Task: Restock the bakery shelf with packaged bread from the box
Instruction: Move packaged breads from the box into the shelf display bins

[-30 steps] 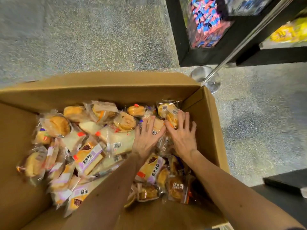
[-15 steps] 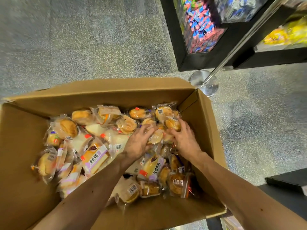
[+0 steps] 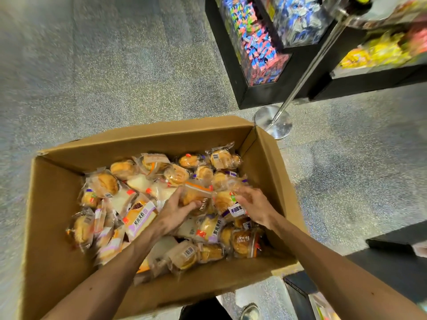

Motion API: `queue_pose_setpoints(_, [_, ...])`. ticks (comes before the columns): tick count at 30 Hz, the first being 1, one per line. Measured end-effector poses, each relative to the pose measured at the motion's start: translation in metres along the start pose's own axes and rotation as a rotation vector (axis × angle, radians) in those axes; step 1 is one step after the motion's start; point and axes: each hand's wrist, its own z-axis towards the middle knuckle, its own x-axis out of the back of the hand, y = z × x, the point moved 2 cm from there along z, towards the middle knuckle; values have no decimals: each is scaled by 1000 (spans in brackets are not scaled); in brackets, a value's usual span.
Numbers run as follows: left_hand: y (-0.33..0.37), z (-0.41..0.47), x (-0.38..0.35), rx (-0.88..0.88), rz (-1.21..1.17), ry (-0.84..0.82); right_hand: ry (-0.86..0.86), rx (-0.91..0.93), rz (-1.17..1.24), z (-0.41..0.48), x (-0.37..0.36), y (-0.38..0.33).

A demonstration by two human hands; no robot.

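Observation:
An open cardboard box (image 3: pixel 53 204) on the floor holds several clear-wrapped bread packs. Both my hands are inside it, toward the right end. My left hand (image 3: pixel 175 210) grips a bread pack with an orange label (image 3: pixel 196 195), fingers curled round its left side. My right hand (image 3: pixel 255 205) holds a round bread pack with a purple label (image 3: pixel 227 203), fingers curled over its right side. The two packs touch each other and are raised a little above the pile. A purple-labelled sandwich pack (image 3: pixel 141 219) lies just left of my left wrist.
A chrome stanchion base (image 3: pixel 272 121) with its slanted pole stands just beyond the box's far right corner. Black display bins of wrapped sweets (image 3: pixel 258 42) stand behind it. A dark shelf edge (image 3: pixel 392 239) lies at the right. My shoe (image 3: pixel 249 311) shows below the box. Speckled grey floor at left.
My hands went from flat on the pile to curled round two packs and have lifted them slightly. The view has pulled back and tilted up from the box.

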Motion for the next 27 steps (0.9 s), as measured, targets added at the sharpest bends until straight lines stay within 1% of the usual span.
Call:
queue_pose_setpoints(3, [15,-12,0,44,-108,-45,-10,-43,218,-23,7,-5])
queue_pose_setpoints(5, [30,-21,-3,68,-155,-89,33,-67,327,-39,15,-8])
queue_pose_setpoints(7, [50,-30,-10,61,-200,-143,81,-95,489,-60,25,-12])
queue_pose_setpoints(10, [84,-49,-25,26,-249,-216,154,-59,658,-90,45,-13])
queue_pose_setpoints(12, [105,-65,-38,-20,-281,-266,213,1,702,-114,63,-10])
queue_pose_setpoints(15, [132,-92,-70,-69,-252,-383,269,99,760,-161,83,-3])
queue_pose_setpoints(19, [161,-139,-127,-147,-232,-492,411,146,775,-237,101,24])
queue_pose_setpoints(21, [171,-164,-160,-192,-216,-544,499,176,798,-280,108,47])
queue_pose_setpoints(23, [177,-193,-199,-223,-172,-639,586,215,794,-329,112,74])
queue_pose_setpoints(25, [179,-225,-241,-246,-105,-736,678,229,762,-381,113,106])
queue_pose_setpoints(27, [178,-260,-284,-298,-6,-785,773,223,742,-433,111,141])
